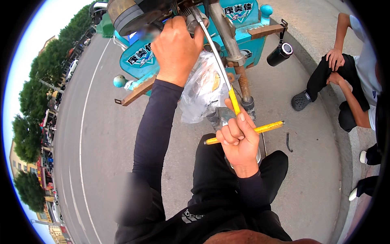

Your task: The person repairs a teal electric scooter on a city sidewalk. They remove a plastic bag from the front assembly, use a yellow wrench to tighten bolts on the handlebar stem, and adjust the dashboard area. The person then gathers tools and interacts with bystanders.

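Observation:
My right hand is closed around the yellow crossbar of a T-handle wrench, index finger along its yellow stem. The wrench's long metal shaft slants up and left to the underside of a machine with a dark round housing. Up beside the shaft's far end, my left hand reaches into the machine with bent fingers. Its fingertips are hidden among metal parts, so what they grip does not show. The thumb lies close to a small metal cylinder.
A clear plastic bag hangs below the machine, beside a thick metal post. Turquoise panels and brown bars flank it. A dark flask hangs at right. Another person's hands and legs are beyond it. A bent strip lies on the pavement.

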The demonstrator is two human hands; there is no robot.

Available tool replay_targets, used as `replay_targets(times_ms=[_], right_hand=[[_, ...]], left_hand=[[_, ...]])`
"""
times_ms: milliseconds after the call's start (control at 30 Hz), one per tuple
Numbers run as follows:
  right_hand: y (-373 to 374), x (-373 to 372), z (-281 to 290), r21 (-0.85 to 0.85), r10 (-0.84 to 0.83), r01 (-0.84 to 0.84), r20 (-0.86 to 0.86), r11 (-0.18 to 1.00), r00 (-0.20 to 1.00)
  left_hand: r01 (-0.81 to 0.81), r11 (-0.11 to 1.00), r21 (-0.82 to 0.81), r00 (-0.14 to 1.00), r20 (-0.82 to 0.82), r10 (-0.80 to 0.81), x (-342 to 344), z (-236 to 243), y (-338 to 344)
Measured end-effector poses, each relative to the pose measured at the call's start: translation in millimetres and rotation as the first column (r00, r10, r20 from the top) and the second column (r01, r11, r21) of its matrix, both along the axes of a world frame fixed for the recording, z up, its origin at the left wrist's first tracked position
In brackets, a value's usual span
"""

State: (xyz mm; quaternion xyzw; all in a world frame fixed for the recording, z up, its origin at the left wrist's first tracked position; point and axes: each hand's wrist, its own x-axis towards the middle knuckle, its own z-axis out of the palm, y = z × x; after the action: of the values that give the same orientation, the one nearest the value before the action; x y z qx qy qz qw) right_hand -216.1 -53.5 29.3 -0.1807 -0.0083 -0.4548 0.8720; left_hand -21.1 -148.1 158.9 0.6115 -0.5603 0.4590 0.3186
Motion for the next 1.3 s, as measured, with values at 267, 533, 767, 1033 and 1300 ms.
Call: replay_targets(times_ms=[267,533,767,1033,1300], right_hand=[[-17,-17,12,-0.894,-0.921,0.259,-0.309,0.367,0.238],[-33,-4,12,-0.985,-0.996,0.163,-0.046,0.059,0.078],[-49,-8,5,-0.974,-0.965,-0.144,0.198,-0.175,-0.17],[-64,5,-12,-0.958,-0.929,-0.122,0.283,-0.261,-0.24],[-53,1,-2,-0.996,-1.0,0.094,0.001,-0.002,-0.014]], left_hand=[[-0.028,1.0,-0.011,1.0,0.013,0.028,0,-3,-4],[-0.05,0.999,-0.003,0.999,0.005,0.05,-1,-4,-2],[-0.022,1.0,0.002,1.0,0.016,0.022,2,-6,-2],[-0.029,1.0,-0.009,0.999,0.039,0.029,0,-6,-6],[0.037,0.998,-0.053,0.997,0.071,-0.034,1,-7,-6]])
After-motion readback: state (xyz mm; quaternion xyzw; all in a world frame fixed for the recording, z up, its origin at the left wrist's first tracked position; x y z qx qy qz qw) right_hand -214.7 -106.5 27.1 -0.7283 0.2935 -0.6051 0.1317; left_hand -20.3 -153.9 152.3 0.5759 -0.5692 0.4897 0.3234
